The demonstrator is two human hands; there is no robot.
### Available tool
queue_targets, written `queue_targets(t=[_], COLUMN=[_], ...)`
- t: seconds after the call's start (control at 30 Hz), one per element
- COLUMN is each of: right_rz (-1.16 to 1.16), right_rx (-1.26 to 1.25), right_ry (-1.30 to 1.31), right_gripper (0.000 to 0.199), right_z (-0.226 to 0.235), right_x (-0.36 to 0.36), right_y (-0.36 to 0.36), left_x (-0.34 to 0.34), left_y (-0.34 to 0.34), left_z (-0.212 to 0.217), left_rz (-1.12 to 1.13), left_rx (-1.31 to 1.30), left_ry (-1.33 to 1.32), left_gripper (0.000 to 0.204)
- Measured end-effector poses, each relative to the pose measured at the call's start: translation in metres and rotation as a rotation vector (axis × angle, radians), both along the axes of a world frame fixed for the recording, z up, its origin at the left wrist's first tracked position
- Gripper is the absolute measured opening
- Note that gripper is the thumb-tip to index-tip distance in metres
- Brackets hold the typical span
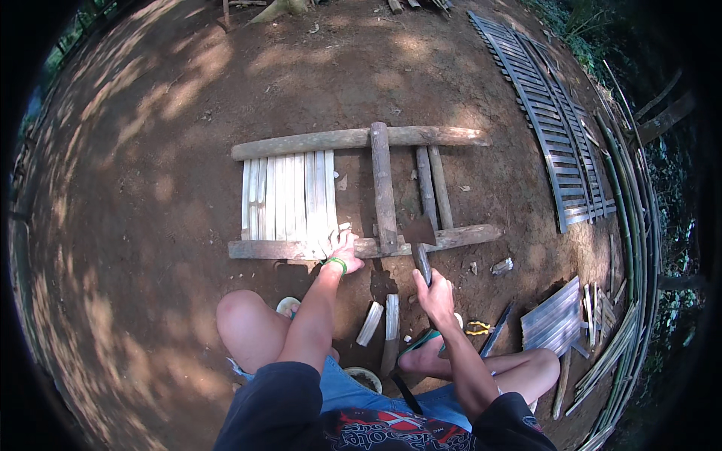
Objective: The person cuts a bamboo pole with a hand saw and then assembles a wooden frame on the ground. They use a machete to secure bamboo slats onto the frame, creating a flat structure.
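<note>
A frame of round wooden poles lies on the ground before me, with a far pole (308,142) and a near pole (278,249). Pale split slats (289,197) sit side by side across its left part. My left hand (344,252) is at the near pole, by the lower end of the rightmost slat. Its fingers are bent together; anything between them is too small to make out. My right hand (436,297) grips the dark handle of a hatchet-like tool (420,231), its broad rusty blade over the near pole. A thick crosspiece (383,188) bridges both poles between my hands.
Two short wood pieces (369,324) lie between my feet, near a round container (364,379). By my right leg are a yellow-handled tool (477,328), a long dark blade (496,331) and a corrugated sheet (553,319). Slatted panels (549,128) and bamboo poles (632,225) line the right side.
</note>
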State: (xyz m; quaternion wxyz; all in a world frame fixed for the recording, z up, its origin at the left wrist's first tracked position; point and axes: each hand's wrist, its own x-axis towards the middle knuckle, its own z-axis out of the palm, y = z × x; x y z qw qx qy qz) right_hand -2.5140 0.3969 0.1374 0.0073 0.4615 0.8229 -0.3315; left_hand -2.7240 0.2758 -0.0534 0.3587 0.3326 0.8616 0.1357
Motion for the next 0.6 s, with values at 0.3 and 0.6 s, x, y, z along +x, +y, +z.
queue_targets(t=[0.3, 0.6], right_rz=[0.028, 0.065], right_rx=[0.177, 0.28], right_ry=[0.249, 0.743], right_gripper=[0.036, 0.017], right_z=[-0.051, 0.067], right_x=[0.003, -0.032], right_y=[-0.02, -0.02], left_x=[-0.006, 0.002], left_y=[0.0, -0.01], left_z=[0.006, -0.002], left_rz=[0.044, 0.029], left_rx=[0.073, 0.061], left_ry=[-0.097, 0.009], left_gripper=[0.098, 0.097])
